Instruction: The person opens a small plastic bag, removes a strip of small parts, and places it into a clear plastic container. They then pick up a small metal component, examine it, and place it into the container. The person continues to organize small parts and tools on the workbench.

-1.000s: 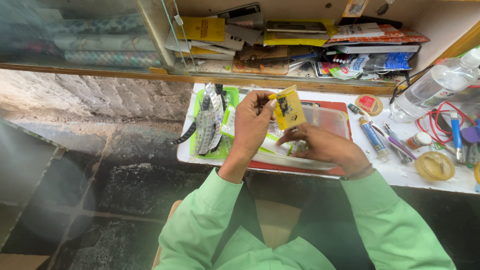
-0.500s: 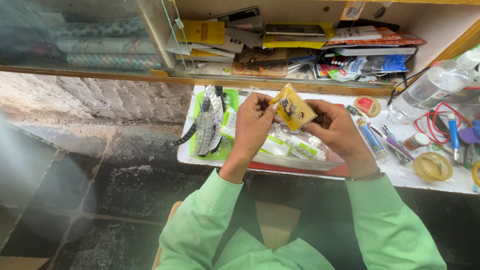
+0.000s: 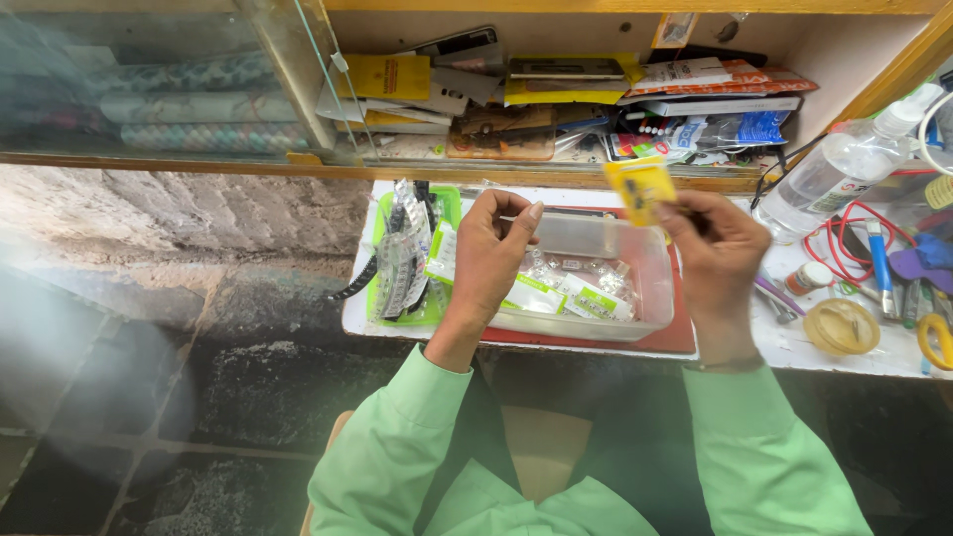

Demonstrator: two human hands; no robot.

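My right hand [image 3: 717,246] holds a small yellow packet [image 3: 641,189] upright above the clear plastic box [image 3: 655,298]. My left hand [image 3: 491,248] hovers over the left side of the box with fingers pinched together; whether it holds anything I cannot tell. The box contains several small white and green packets [image 3: 576,293]. It rests on a red mat [image 3: 683,335] on the white worktop [image 3: 794,347]. Both arms wear light green sleeves.
A green tray [image 3: 437,208] with silvery strips lies left of the box. A clear bottle [image 3: 834,174], red wire [image 3: 844,233], tape roll [image 3: 842,326], pens and scissors crowd the right. A shelf [image 3: 556,94] of papers and packets runs behind. The stone floor [image 3: 179,377] lies to the left.
My hands have separated: the right hand now carries the yellow packet alone, moved right and up, while the left hand stays over the box's left side.
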